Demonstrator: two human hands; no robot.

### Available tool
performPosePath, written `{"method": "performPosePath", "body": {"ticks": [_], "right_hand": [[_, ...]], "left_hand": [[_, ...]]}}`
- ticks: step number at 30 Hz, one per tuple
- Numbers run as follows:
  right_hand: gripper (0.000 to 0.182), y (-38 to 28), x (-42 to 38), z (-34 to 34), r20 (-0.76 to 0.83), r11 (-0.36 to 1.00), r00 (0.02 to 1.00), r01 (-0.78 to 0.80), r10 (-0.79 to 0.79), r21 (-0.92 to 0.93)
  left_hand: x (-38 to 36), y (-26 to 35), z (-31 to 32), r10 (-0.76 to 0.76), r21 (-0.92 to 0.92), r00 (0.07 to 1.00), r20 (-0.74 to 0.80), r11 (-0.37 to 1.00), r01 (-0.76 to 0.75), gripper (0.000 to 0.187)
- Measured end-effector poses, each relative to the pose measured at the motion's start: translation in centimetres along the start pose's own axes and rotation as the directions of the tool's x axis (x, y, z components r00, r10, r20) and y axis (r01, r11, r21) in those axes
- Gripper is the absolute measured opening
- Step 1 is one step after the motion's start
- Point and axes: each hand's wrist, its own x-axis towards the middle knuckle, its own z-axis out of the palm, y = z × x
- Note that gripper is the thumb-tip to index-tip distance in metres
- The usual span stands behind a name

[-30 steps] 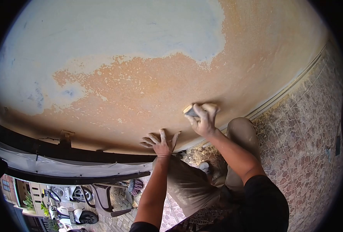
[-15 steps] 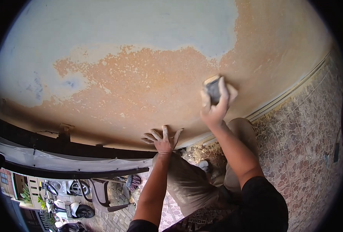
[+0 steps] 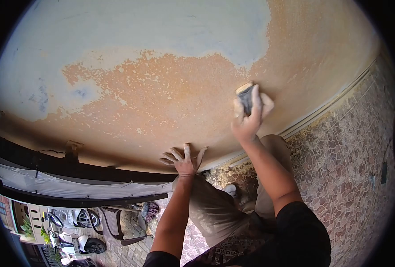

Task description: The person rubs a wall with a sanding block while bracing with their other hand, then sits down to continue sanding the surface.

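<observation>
Head-worn view looks down toward the wall (image 3: 175, 89).

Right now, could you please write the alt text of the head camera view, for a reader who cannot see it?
The person's right hand holds a small dark block against a patchy, pale and orange wall; the left hand rests on the wall, fingers spread. A dusty patterned floor lies at right; a chair and motorbikes show at lower left.

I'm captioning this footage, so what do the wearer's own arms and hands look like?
Short black sleeves leave the forearms bare. The left hand and right hand wear no gloves, and pale dust appears to coat the fingers. The sleeves show no markings.
</observation>
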Motion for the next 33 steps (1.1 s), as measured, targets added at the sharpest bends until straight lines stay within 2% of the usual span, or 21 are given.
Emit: {"method": "performPosePath", "body": {"ticks": [1,3,5,6,7,9,10,11,13,15,17,18,19,21,23,25,26,28,29,31,33], "right_hand": [[0.061,1.0,-1.8,0.8,-0.010,0.994,0.998,0.060,-0.059,0.087],[0.061,1.5,-8.7,-0.1,0.249,0.945,0.913,0.294,-0.322,0.145],[0.059,0.6,-10.5,-1.7,0.477,0.940,0.813,0.327,-0.333,0.100],[0.057,0.1,-9.0,-1.2,0.416,0.929,0.836,0.365,-0.357,0.064],[0.060,-0.8,-6.6,-0.7,0.305,0.958,0.909,0.285,-0.285,0.045],[0.064,-2.1,0.2,0.1,0.069,0.992,0.997,0.026,-0.035,0.123],[0.064,-2.4,3.5,0.1,-0.012,0.989,0.996,-0.082,0.084,0.119],[0.063,-2.3,5.4,-0.1,-0.033,0.989,0.993,-0.109,0.112,0.096],[0.063,-1.1,1.9,1.5,-0.109,0.993,0.993,-0.032,0.045,0.112],[0.061,-0.1,-4.5,0.4,0.105,0.969,0.965,0.230,-0.240,0.092],[0.058,0.4,-8.9,-0.7,0.314,0.945,0.892,0.317,-0.325,0.076],[0.054,-0.2,-7.8,-1.2,0.363,0.942,0.874,0.334,-0.324,0.035],[0.054,-0.4,-6.1,-0.7,0.286,0.947,0.904,0.318,-0.317,0.042],[0.065,-0.7,-0.5,0.0,0.044,0.992,0.992,0.114,-0.116,0.049],[0.066,-1.4,3.8,0.1,-0.051,0.988,0.992,-0.111,0.117,0.108],[0.068,0.1,-0.4,1.1,-0.053,0.991,0.997,-0.048,0.055,0.125],[0.069,1.3,-3.3,0.7,0.036,0.989,0.989,0.144,-0.145,0.025],[0.062,1.3,-7.2,-0.8,0.229,0.949,0.922,0.315,-0.313,0.027],[0.059,1.2,-7.8,-1.1,0.275,0.960,0.921,0.276,-0.275,0.036],[0.060,0.4,-4.3,-1.0,0.232,0.942,0.917,0.335,-0.324,-0.008],[0.061,-0.2,0.9,-0.3,0.006,0.997,0.997,0.072,-0.072,0.024]], "left_hand": [[-0.2,0.3,0.1,0.005,-0.009,1.000,-0.005,1.000,-0.005,0.105],[-0.3,-0.3,0.5,-0.027,-0.044,1.000,-0.013,0.999,0.026,0.090],[-0.4,-0.5,0.7,-0.019,-0.025,1.000,-0.001,1.000,0.019,0.091],[-0.6,-0.6,0.6,-0.022,-0.037,1.000,0.002,0.999,0.022,0.094],[-0.7,-0.5,0.7,-0.033,-0.051,0.999,0.002,0.998,0.033,0.097],[0.2,0.0,0.7,-0.043,-0.045,0.999,-0.008,0.998,0.042,0.105],[0.4,-0.1,0.7,-0.015,-0.030,0.999,-0.031,0.999,0.014,0.109],[0.1,-0.1,0.5,0.013,-0.014,0.999,-0.049,1.000,-0.013,0.113],[-0.1,-0.2,0.1,0.011,-0.016,0.999,-0.032,1.000,-0.011,0.114],[0.4,0.0,0.3,0.014,-0.013,0.999,-0.046,1.000,-0.014,0.115],[0.3,-0.3,0.0,0.021,0.015,1.000,-0.005,1.000,-0.020,0.117],[0.1,-0.5,0.0,0.022,0.009,1.000,-0.007,1.000,-0.022,0.117],[0.1,-0.8,-0.1,0.023,0.014,1.000,0.010,1.000,-0.023,0.117],[0.3,-0.2,0.0,0.003,-0.005,1.000,-0.004,1.000,-0.003,0.116],[0.3,-0.1,0.1,0.027,-0.007,0.999,-0.035,1.000,-0.028,0.118],[-0.4,-0.2,0.5,-0.026,-0.024,1.000,-0.006,0.999,0.026,0.108],[-0.4,-0.1,0.6,-0.018,-0.030,1.000,-0.012,0.999,0.017,0.108],[-0.2,-0.3,0.6,-0.021,-0.033,0.999,-0.037,0.999,0.020,0.105],[-0.5,-0.3,0.3,-0.009,-0.029,0.999,-0.045,1.000,0.008,0.105],[-0.5,-0.3,0.3,-0.052,-0.019,0.998,0.033,0.998,0.053,0.102],[-0.4,-0.3,0.6,-0.057,-0.021,0.998,0.004,0.998,0.057,0.101]]}}
